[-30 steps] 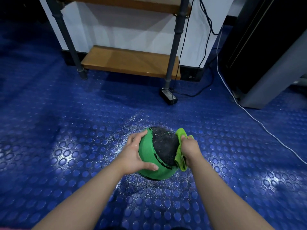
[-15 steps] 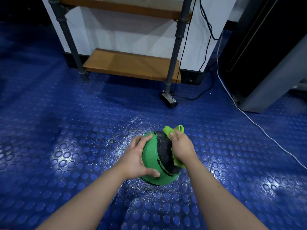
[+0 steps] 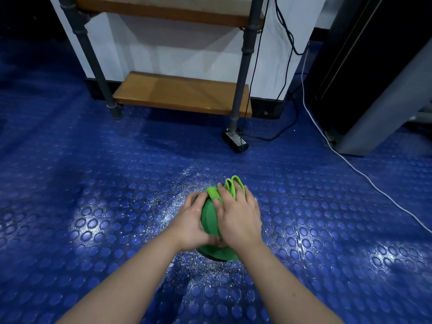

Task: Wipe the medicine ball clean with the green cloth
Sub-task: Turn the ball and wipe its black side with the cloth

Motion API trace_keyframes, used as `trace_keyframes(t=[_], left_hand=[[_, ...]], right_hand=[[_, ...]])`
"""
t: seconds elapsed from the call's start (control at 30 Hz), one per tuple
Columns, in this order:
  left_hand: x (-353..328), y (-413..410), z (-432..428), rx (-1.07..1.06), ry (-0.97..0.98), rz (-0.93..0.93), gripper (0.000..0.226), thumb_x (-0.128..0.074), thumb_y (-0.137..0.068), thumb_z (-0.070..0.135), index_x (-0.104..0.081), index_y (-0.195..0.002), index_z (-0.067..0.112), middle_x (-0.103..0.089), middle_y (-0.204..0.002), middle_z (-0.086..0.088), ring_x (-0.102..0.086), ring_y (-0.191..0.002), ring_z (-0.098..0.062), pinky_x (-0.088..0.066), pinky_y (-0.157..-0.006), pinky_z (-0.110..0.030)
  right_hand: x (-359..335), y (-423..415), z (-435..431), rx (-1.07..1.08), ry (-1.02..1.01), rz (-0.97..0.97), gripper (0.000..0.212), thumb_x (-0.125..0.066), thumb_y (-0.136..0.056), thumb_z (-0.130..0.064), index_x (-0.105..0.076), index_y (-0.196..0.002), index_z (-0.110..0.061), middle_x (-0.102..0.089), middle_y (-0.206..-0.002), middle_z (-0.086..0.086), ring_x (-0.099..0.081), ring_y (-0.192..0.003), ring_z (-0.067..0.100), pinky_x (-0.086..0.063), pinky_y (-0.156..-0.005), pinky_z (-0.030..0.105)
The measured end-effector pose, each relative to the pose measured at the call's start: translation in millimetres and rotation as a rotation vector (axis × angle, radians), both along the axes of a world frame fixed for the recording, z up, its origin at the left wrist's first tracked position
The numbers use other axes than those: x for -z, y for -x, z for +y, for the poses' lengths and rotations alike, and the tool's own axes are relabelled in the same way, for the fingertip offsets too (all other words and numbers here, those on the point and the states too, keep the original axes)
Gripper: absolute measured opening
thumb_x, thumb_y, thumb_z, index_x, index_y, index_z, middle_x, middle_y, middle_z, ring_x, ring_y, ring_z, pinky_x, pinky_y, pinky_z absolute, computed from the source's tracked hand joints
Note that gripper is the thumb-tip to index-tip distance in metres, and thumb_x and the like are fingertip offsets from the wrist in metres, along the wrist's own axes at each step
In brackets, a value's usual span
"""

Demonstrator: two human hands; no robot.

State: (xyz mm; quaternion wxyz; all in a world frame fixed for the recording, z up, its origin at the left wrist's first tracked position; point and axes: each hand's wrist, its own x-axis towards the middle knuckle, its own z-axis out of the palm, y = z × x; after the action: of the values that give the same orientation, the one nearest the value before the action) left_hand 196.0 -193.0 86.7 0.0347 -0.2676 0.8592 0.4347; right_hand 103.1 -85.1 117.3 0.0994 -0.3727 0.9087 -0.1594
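Medicine ball (image 3: 208, 219) sits on the blue studded floor (image 3: 112, 188) between both hands: left hand (image 3: 190, 224) curls around its left side; right hand (image 3: 238, 218), fingers spread flat, presses the green cloth (image 3: 234, 186) onto its top.

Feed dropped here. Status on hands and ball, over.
Left hand grips medicine ball. Right hand presses green cloth on its top. Nothing in the way.
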Motion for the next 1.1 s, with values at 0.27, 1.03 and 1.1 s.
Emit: trace_keyframes(t=[0.27, 1.03, 1.1], left_hand=[[2, 3, 2, -0.041, -0.016, -0.006, 0.139, -0.078, -0.027, 0.073, -0.009, -0.146, 0.052, -0.013, -0.147, 0.015, -0.032, -0.136, -0.023, -0.035, -0.113, -0.044], [-9, -20, 24, -0.153, -0.018, 0.072, 0.131, -0.063, -0.040, 0.091, -0.001, -0.149, 0.053, -0.001, -0.161, 0.009, -0.008, -0.149, -0.017, -0.019, -0.121, -0.045], [-8, -21, 32, -0.263, -0.001, 0.109, 0.126, -0.071, -0.044, 0.082, -0.014, -0.150, 0.047, -0.010, -0.159, 0.005, -0.017, -0.147, -0.020, -0.021, -0.120, -0.040]], right_hand=[[-7, 34, -23, 0.180, -0.018, -0.210, 0.041, -0.029, -0.100, -0.039, -0.043, -0.137, -0.028, -0.037, -0.146, 0.007, -0.034, -0.129, 0.031, -0.034, -0.101, 0.044], [36, 73, 38, 0.626, 0.551, -1.020, 0.054, -0.048, -0.090, -0.044, -0.046, -0.136, -0.015, -0.048, -0.140, 0.000, -0.051, -0.122, 0.025, -0.039, -0.107, 0.049], [42, 68, 42, 0.585, 0.489, -0.952, 0.050, -0.048, -0.087, -0.051, -0.056, -0.123, -0.017, -0.057, -0.129, 0.001, -0.056, -0.114, 0.025, -0.042, -0.103, 0.049]])
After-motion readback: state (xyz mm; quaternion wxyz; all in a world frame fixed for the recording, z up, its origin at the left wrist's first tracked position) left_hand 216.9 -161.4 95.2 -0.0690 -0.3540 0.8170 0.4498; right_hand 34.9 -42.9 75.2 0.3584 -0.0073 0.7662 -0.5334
